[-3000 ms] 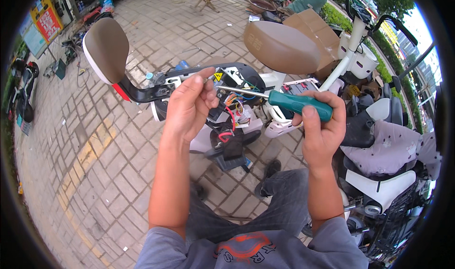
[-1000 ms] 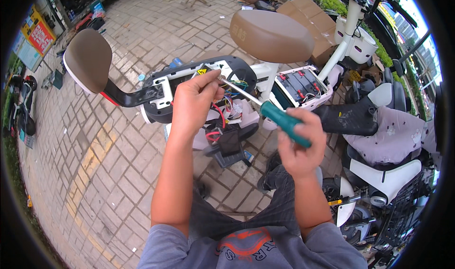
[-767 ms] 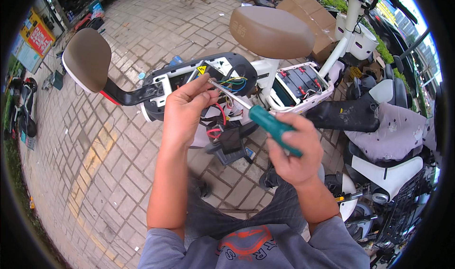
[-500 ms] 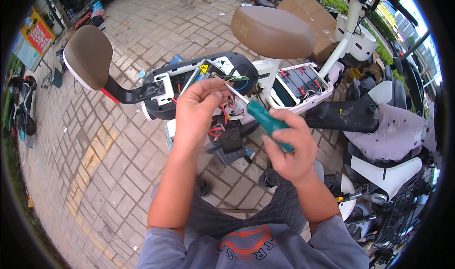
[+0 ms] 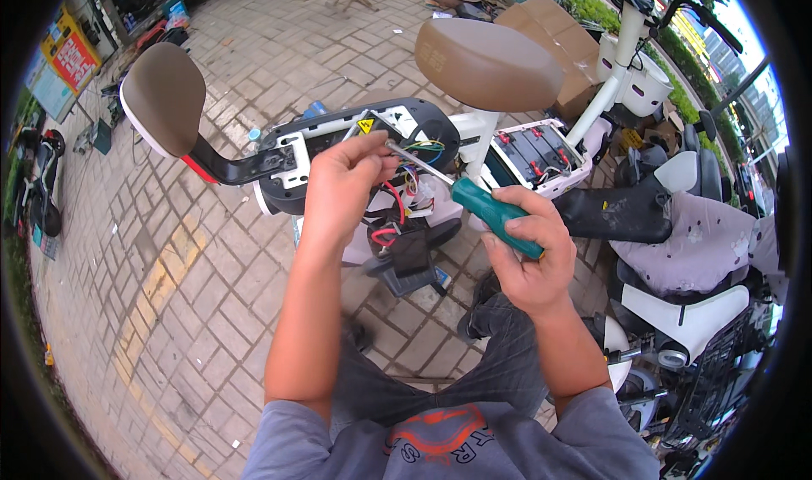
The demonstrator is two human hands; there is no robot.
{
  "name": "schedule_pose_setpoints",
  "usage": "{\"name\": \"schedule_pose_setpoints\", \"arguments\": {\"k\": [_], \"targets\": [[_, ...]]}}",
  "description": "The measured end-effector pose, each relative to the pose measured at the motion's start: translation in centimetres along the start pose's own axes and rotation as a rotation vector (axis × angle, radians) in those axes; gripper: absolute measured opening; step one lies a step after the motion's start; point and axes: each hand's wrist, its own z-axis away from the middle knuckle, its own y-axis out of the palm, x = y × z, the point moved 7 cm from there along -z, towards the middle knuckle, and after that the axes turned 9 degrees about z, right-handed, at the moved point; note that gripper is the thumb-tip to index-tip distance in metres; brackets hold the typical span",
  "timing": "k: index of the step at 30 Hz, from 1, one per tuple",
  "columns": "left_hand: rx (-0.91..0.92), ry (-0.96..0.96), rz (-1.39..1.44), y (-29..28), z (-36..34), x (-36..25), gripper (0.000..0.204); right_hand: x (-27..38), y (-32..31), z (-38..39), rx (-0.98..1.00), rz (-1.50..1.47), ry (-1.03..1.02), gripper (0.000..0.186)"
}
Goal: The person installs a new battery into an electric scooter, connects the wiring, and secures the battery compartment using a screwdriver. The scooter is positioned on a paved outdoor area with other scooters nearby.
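My right hand (image 5: 534, 256) is wrapped round the green handle of a screwdriver (image 5: 496, 215), its shaft slanting up to the left. At the shaft's tip, the fingers of my left hand (image 5: 345, 184) are pinched together; whatever they hold is hidden or too small to name. Both hands are over the opened rear of a white electric scooter (image 5: 478, 137). Close beyond my left fingers is a part with a yellow warning label (image 5: 365, 126), with coloured wires (image 5: 430, 146) beside it. Below hangs a black box (image 5: 412, 250) with thick red cables (image 5: 391, 213).
The brown main seat (image 5: 489, 64) rises above the frame, and a brown backrest (image 5: 165, 99) stands at the left. Batteries (image 5: 534, 154) show in the open floor compartment. To the right are a loose black seat (image 5: 617, 212) and another scooter (image 5: 681, 311). A cardboard box (image 5: 554, 40) lies behind.
My right hand and the screwdriver have shifted slightly right, with more shaft showing. My left hand has moved slightly left and up, its fingers still at the tip.
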Motion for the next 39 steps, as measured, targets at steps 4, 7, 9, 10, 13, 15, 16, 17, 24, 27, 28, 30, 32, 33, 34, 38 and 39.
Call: {"name": "schedule_pose_setpoints", "arguments": {"k": [4, 7, 9, 10, 13, 15, 16, 17, 24, 27, 28, 30, 32, 33, 34, 38, 39], "targets": [[-0.016, 0.045, -0.278, -0.5, 2.1, -0.7, 0.035, -1.0, 0.1, 1.1, 0.008, -0.194, 0.150, 0.040], [-0.037, 0.187, -0.721, -1.0, 2.7, -1.6, 0.032, -1.9, 0.9, 1.5, 0.010, -0.267, 0.249, 0.038], [-0.063, 0.275, -0.887, -0.6, 3.1, -2.1, 0.031, -2.0, 1.5, 1.9, -0.009, -0.310, 0.270, 0.037], [-0.081, 0.288, -0.905, -0.6, 3.0, -2.1, 0.031, -2.0, 1.7, 2.1, -0.018, -0.330, 0.279, 0.036], [-0.115, 0.372, -0.964, -0.7, 2.8, -1.9, 0.031, -1.4, 1.9, 1.5, -0.016, -0.189, 0.201, 0.036], [-0.113, 0.487, -1.012, -0.3, 2.8, -2.0, 0.032, -1.1, 1.8, 0.9, -0.012, -0.175, 0.216, 0.035], [-0.110, 0.493, -1.051, -0.2, 2.7, -2.0, 0.032, -1.1, 1.8, 0.7, -0.010, -0.169, 0.224, 0.035], [-0.106, 0.500, -1.090, 0.0, 2.7, -2.0, 0.033, -1.1, 1.9, 0.6, -0.020, -0.182, 0.226, 0.034], [-0.068, 0.467, -0.964, -0.3, 1.9, -1.2, 0.035, -0.5, 1.9, -1.2, 0.001, -0.098, 0.151, 0.032], [-0.042, 0.468, -0.928, -0.6, 1.5, -1.1, 0.037, -0.7, 1.7, -2.8, 0.064, -0.048, 0.150, 0.030], [-0.051, 0.482, -0.903, -0.7, 1.5, -1.2, 0.038, -0.8, 1.7, -3.5, 0.092, -0.040, 0.164, 0.030], [-0.065, 0.509, -0.851, -0.9, 1.5, -1.5, 0.040, 0.2, 1.8, -5.4, 0.185, 0.011, 0.085, 0.033], [-0.069, 0.485, -0.846, -1.1, 1.4, -1.4, 0.040, 1.8, 2.3, -7.6, 0.265, 0.085, -0.122, 0.035], [-0.071, 0.474, -0.838, -1.2, 1.3, -1.4, 0.040, 2.4, 2.5, -8.4, 0.320, 0.170, -0.171, 0.034], [-0.074, 0.490, -0.847, -1.2, 1.4, -1.4, 0.039, 2.9, 2.8, -9.2, 0.370, 0.252, -0.223, 0.032], [-0.112, 0.577, -0.867, -0.7, 1.2, -1.2, 0.034, 2.8, 3.4, -10.6, 0.526, 0.565, -0.191, 0.029], [-0.129, 0.591, -0.894, -0.6, 1.3, -1.1, 0.035, 2.6, 3.5, -10.8, 0.543, 0.579, -0.191, 0.029]]}}
